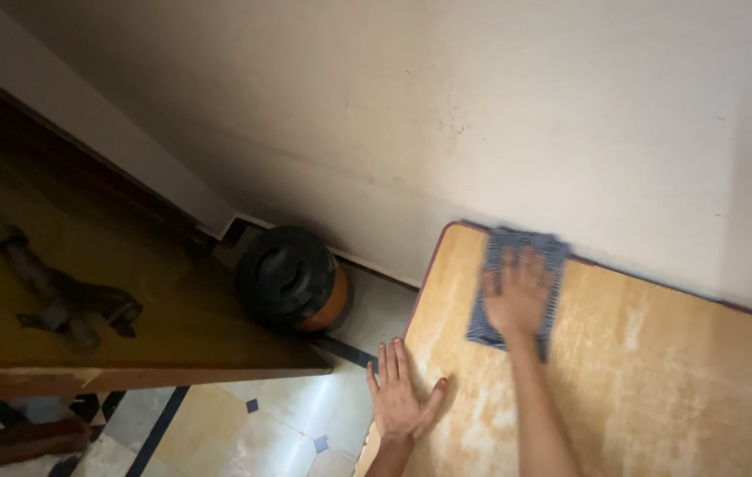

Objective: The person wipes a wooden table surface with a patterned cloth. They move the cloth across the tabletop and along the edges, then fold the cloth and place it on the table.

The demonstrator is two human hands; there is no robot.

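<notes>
My right hand (517, 294) lies flat on a blue-grey cloth (492, 329), pressing it against the far left corner of a light wooden table top (658, 389) with a dark red rim. The hand and cloth look blurred. My left hand (400, 399) rests flat with fingers spread on the table's left edge, holding nothing. Pale dusty streaks cover the table surface around both hands.
A round container with a black lid and orange body (292, 278) stands on the tiled floor (243, 424) by the wall (482, 106). To the left is a brown wooden door (128, 300) with a metal latch (58, 296).
</notes>
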